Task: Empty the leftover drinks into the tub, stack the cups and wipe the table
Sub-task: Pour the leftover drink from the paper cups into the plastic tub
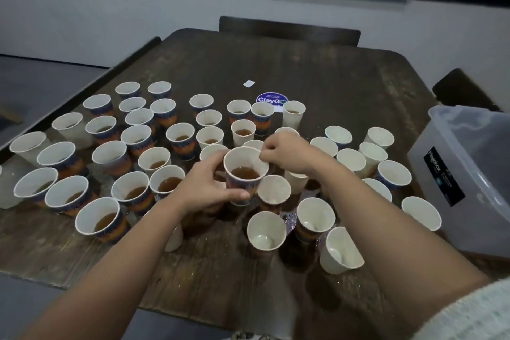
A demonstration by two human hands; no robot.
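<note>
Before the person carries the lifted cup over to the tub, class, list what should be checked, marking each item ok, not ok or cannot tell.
1. Left hand grip round the lifted cup: ok.
2. Right hand pinching its rim: ok.
3. Cup upright, brown drink level: ok.
4. Tub open, at the table's right: ok.
5. Path rightward free of cups: not ok, white cups stand between.
6. Room left in tub: cannot tell.

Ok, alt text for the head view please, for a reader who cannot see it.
Left hand grips a paper cup of brown drink while the right hand pinches its rim, above a dark table crowded with cups; a translucent tub stands at right.
</note>
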